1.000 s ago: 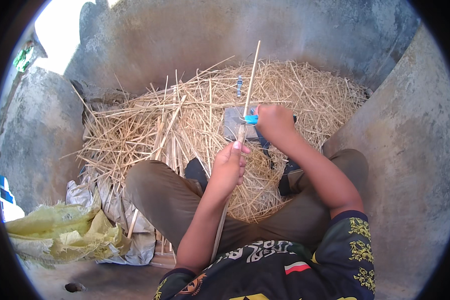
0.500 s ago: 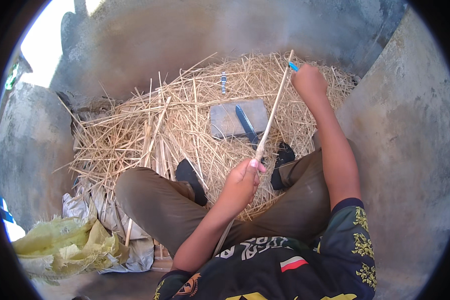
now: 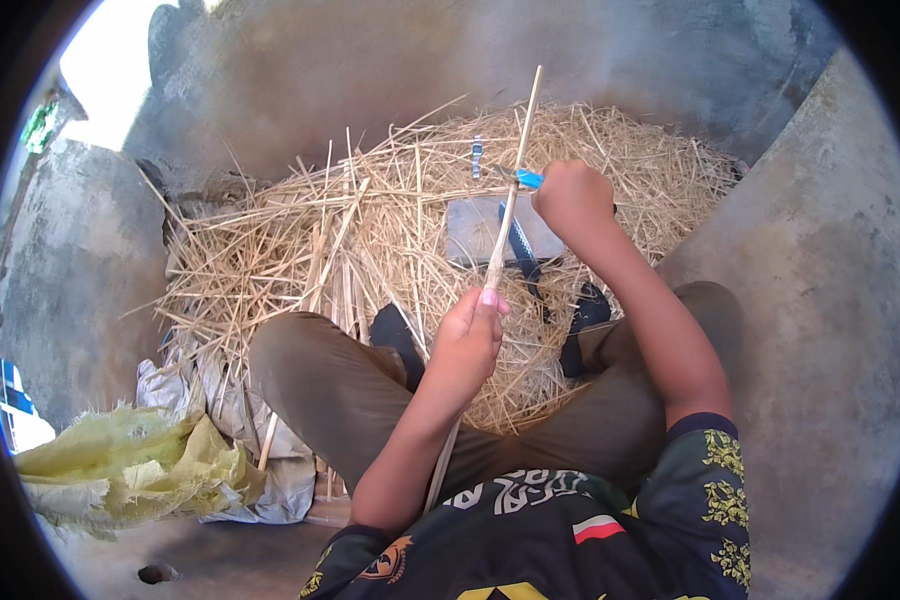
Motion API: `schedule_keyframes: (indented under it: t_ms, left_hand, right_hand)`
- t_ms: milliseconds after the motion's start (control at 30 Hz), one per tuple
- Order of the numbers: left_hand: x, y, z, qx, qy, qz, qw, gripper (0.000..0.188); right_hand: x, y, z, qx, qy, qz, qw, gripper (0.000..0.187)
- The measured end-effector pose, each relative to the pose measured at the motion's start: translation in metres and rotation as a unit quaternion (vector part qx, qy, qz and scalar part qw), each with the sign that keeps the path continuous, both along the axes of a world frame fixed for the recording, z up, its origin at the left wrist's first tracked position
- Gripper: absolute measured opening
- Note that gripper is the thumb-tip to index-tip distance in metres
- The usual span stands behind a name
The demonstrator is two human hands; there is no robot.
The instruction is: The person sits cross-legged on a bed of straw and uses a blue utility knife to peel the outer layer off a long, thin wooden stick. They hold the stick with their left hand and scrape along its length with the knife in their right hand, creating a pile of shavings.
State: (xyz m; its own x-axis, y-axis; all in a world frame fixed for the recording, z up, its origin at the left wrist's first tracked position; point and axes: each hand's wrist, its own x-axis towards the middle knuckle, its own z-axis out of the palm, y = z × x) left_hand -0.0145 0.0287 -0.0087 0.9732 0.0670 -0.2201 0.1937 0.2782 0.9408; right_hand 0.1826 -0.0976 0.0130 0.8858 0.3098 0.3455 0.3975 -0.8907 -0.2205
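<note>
My left hand (image 3: pixel 472 338) is closed around a long, thin, pale bamboo-like stick (image 3: pixel 504 235). The stick slants up and away over the straw, and its lower end runs back under my left forearm. My right hand (image 3: pixel 574 200) grips a small blue-handled knife (image 3: pixel 529 179), its thin blade lying across the stick partway along its far half. Below the stick, a larger dark-bladed knife (image 3: pixel 520 240) with a speckled pattern rests on a flat grey block (image 3: pixel 465 225); the stick hides part of both.
Loose straw and shavings (image 3: pixel 390 240) cover the floor between my legs and the concrete wall (image 3: pixel 370 70). A metal-banded wristwatch (image 3: pixel 477 157) lies on the straw beyond the block. A torn yellow-green sack (image 3: pixel 130 465) and pale sheeting (image 3: pixel 285 485) are at the near left.
My right hand has moved the knife down the stick toward my left hand. My left hand has shifted slightly up and left, and the stick's far end now stands farther up and left.
</note>
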Motion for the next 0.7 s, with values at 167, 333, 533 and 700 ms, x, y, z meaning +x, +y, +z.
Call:
schedule_keyframes:
  t_ms: [167,333,533,700]
  left_hand:
    - [0.002,-0.008,-0.008,0.033,-0.017,-0.012,0.999,0.027]
    - [0.005,-0.01,-0.018,0.108,-0.039,-0.009,0.993,0.025]
    - [-0.01,-0.021,-0.02,0.11,0.001,-0.074,0.991,0.026]
    - [-0.012,-0.036,-0.029,0.126,-0.046,-0.119,0.984,0.025]
  right_hand:
    - [0.02,-0.014,0.008,-0.012,0.027,-0.05,0.998,0.015]
    - [0.033,-0.02,0.003,-0.017,-0.026,-0.035,0.999,0.015]
    - [0.076,-0.059,0.011,0.015,0.104,-0.228,0.968,0.019]
    - [0.092,-0.119,0.016,0.088,0.051,-0.36,0.928,0.024]
